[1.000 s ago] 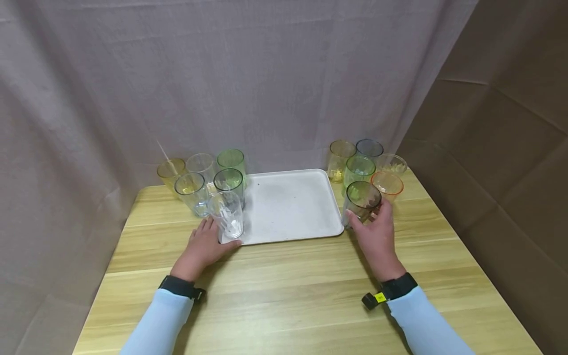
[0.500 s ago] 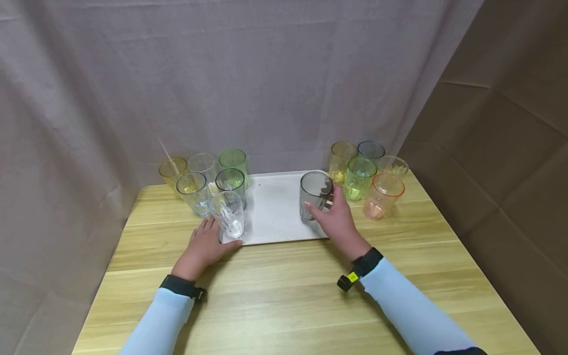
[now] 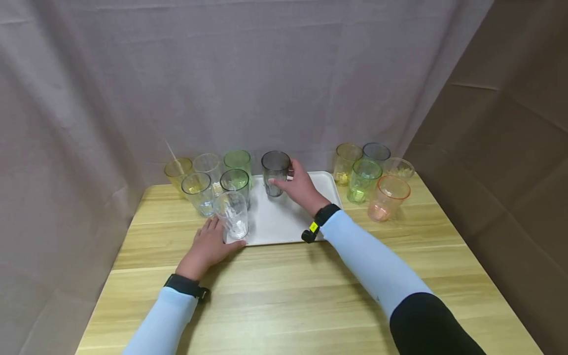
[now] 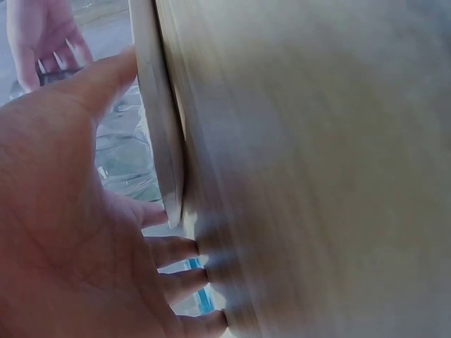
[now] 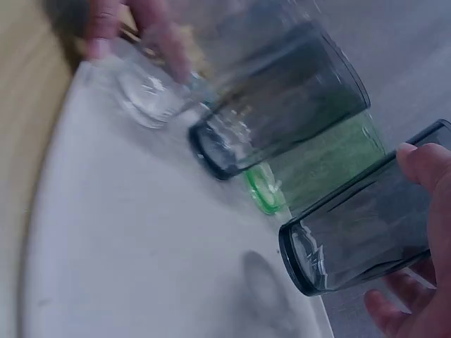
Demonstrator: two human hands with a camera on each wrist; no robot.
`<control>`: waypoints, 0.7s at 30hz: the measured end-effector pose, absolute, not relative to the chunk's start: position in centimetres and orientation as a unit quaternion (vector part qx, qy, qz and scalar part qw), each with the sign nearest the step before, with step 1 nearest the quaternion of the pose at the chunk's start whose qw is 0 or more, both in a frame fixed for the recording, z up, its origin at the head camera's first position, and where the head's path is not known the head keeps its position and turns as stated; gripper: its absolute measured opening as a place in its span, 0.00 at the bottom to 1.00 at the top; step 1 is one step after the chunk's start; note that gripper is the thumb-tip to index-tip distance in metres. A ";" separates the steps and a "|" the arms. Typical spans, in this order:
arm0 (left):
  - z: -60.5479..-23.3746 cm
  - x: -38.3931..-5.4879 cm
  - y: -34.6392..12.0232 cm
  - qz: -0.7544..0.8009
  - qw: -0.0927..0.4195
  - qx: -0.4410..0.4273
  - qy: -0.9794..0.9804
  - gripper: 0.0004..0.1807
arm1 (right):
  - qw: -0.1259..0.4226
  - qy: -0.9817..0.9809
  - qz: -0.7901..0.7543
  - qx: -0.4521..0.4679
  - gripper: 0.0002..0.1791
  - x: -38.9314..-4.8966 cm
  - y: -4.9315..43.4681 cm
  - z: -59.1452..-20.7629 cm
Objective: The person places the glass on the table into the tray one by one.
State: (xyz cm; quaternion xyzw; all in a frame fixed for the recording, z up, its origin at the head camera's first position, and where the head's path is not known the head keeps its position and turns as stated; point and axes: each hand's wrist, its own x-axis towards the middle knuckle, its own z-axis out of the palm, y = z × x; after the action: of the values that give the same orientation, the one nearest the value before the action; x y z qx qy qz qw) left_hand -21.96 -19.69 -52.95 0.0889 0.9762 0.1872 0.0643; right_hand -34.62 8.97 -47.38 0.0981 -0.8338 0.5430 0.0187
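My right hand (image 3: pixel 301 188) grips a smoky grey drinking glass (image 3: pixel 272 180) over the back left part of the white tray (image 3: pixel 288 224). In the right wrist view the glass (image 5: pixel 352 229) hangs above the tray surface, its shadow below. At the tray's near left corner rests my left hand (image 3: pixel 207 247), fingers stretched out on the table. Its thumb touches the tray rim (image 4: pixel 158 134) in the left wrist view. Right by those fingers, a clear glass (image 3: pixel 236 222) stands on the tray corner. A dark-rimmed glass (image 3: pixel 237 181) and a light green glass (image 3: pixel 238 160) stand behind it.
Further left stand a yellow glass (image 3: pixel 178 172) with a thin stick in it, a clear one (image 3: pixel 207 165) and a pale blue one (image 3: pixel 199 195). Right of the tray are several more glasses, among them an orange-rimmed one (image 3: pixel 385 202) and a green one (image 3: pixel 361 185). A curtain (image 3: pixel 266 74) hangs behind.
My right hand has taken the smoky grey glass from the right-hand group and carried it left across the tray towards the back. My left hand stays at the tray corner.
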 end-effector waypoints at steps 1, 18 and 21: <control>-52.9 -22.0 -19.7 0.187 0.064 0.088 0.976 0.64 | 0.018 -0.835 0.541 0.098 0.49 -35.2 8.6 -47.3; -52.6 -22.0 -19.6 0.196 0.071 0.079 0.975 0.64 | 0.022 -0.849 0.520 0.093 0.47 -39.5 5.2 -48.4; -52.7 -22.1 -19.6 0.197 0.068 0.079 0.975 0.63 | 0.020 -0.854 0.511 0.096 0.47 -39.8 5.0 -48.6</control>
State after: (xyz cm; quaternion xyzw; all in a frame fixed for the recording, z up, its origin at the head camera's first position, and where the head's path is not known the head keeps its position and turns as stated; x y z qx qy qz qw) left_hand -22.09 -19.61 -52.70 0.0787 0.9748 0.1971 0.0682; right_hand -39.78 4.96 -48.63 0.0963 -0.8542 0.5106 0.0200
